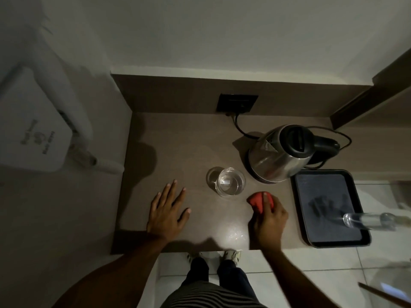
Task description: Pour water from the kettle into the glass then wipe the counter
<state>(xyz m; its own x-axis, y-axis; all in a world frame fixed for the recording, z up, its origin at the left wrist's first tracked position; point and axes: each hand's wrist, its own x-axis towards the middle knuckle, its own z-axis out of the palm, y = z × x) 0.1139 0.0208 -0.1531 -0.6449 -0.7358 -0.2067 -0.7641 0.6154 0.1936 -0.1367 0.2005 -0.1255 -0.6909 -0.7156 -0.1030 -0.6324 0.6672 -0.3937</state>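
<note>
Kettle (pixel 282 152) of steel with a black lid and handle stands upright toward the back right of the bench (pixel 178 138), its cord running to a dark socket (pixel 237 103) on the back wall. Just in front of it and to its left stands the clear glass (pixel 230 182), upright, with water in it. The right hand (pixel 268 215) presses a red cloth (pixel 259 202) onto the bench near the front edge, just in front of the glass; its fingers (pixel 265 197) are curled down over the cloth. The left hand (pixel 168 210) lies flat on the bench near the front left, fingers spread and holding nothing. A black tray (pixel 298 196) sits at the front right corner, beside the kettle.
</note>
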